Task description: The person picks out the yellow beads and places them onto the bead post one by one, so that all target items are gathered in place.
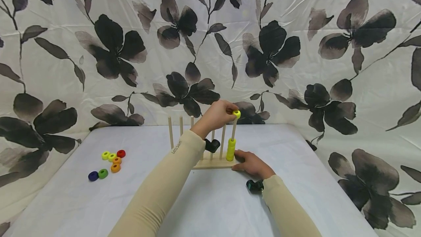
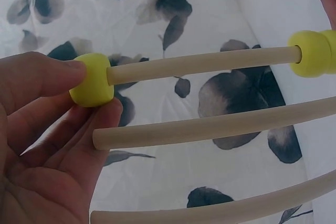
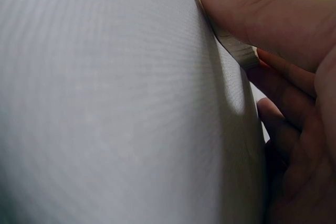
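Observation:
My left hand (image 1: 217, 114) pinches a yellow bead (image 2: 93, 81) between thumb and fingers at the top of the rightmost wooden peg (image 2: 205, 62). In the left wrist view the peg's tip meets the bead's hole. Several yellow beads (image 1: 231, 150) are stacked at the foot of that peg. The wooden peg stand (image 1: 213, 164) has a row of upright pegs, partly hidden behind my left forearm. My right hand (image 1: 253, 164) grips the right end of its base, thumb at the front edge and fingers round the end, as the right wrist view shows.
Loose beads lie on the white-covered table (image 1: 65, 207) at the left: two yellow, a red bead (image 1: 121, 153), two orange, a green bead (image 1: 103, 173) and a dark blue bead (image 1: 93, 176). A flower-patterned cloth (image 1: 230, 46) hangs behind the table.

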Motion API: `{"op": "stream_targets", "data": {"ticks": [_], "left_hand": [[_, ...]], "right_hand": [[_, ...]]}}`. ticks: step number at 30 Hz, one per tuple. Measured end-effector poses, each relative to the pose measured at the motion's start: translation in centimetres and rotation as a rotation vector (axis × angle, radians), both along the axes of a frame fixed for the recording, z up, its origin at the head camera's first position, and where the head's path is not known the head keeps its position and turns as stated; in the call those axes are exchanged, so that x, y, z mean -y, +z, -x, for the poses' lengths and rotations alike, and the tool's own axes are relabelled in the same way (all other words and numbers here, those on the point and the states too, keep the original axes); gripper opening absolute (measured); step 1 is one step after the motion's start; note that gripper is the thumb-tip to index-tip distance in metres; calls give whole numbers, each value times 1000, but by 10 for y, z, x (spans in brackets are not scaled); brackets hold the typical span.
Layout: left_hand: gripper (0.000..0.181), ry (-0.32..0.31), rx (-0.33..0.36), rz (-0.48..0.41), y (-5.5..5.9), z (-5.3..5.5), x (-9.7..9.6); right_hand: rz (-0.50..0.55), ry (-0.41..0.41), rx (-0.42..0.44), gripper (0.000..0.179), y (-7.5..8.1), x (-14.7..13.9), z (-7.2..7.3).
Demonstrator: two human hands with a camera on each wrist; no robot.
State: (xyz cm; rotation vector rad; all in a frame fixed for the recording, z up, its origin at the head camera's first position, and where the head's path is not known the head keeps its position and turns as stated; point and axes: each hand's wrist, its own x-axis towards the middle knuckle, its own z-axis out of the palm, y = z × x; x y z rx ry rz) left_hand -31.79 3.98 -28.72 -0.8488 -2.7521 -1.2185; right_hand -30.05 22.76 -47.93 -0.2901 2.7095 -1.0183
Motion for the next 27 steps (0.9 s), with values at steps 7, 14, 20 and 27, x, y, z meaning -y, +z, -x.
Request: {"op": "stream_targets", "data": {"ticks": [7,14,20,27], "left_hand": [[31,9,-4,15,-1,-1,1],[32,14,-18,17,0,-2,3],[31,34,-27,-17,1,-2,11],[32,56,-46,-50,3,-2,24]], "right_hand": [[11,-2,17,72,0,-1,0],[5,-1,7,72,2,0,-1],[-4,5,-1,73,2,1,-1],[-3,-2,-6,72,2,1,-1]]}}
